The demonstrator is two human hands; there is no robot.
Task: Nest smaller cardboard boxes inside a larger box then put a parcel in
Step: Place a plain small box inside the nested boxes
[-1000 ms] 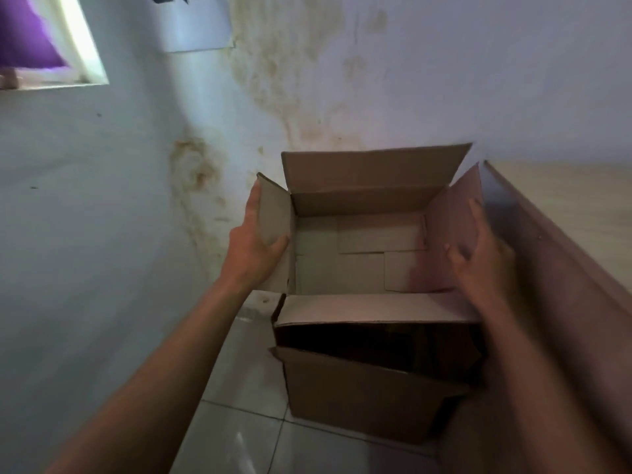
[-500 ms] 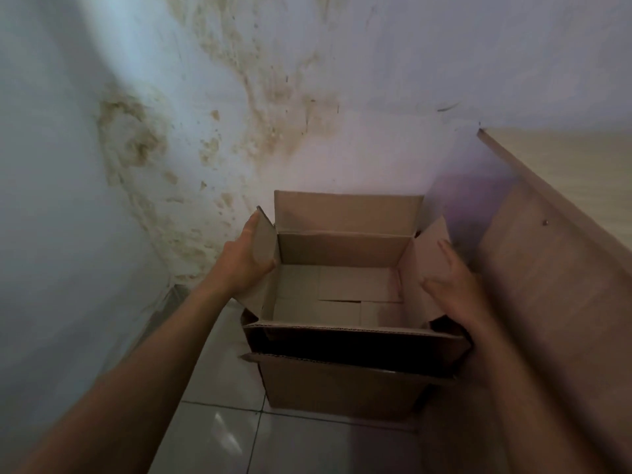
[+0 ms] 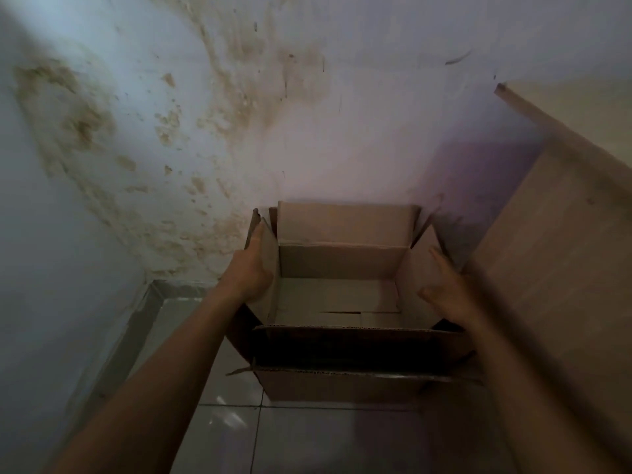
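A smaller cardboard box (image 3: 342, 268) with its flaps up sits partly down inside a larger cardboard box (image 3: 342, 388) that stands on the floor against the wall. The smaller box is empty, and its folded bottom panels show. My left hand (image 3: 249, 268) grips the smaller box's left flap from outside. My right hand (image 3: 448, 295) is blurred. It lies flat against the right flap with its fingers spread. No parcel is in view.
A stained, peeling wall (image 3: 205, 131) rises right behind the boxes and meets the tiled floor (image 3: 222, 432) in a corner at left. A light wooden piece of furniture (image 3: 554, 268) stands close against the boxes' right side.
The smaller box has gone down from above the larger box into it. My view has tilted down with it. My right hand has loosened from a grip to a flat, spread hand.
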